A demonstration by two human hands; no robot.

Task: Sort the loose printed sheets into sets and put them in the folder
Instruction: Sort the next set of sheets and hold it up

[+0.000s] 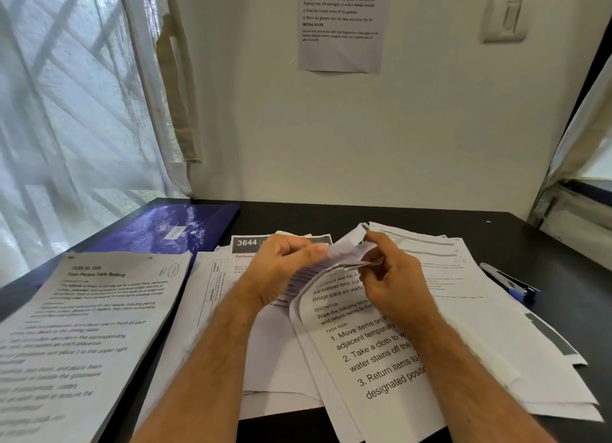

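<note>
both hands are curled on the curled-up top edge of a printed sheet (371, 350) over the loose pile (496, 343), left hand (284, 267) pinching it, right hand (394, 277) gripping beside. farther left lies 1 separate sheet (82, 326); beyond it the blue folder (172, 227) sits closed on the black table (414, 219).
</note>
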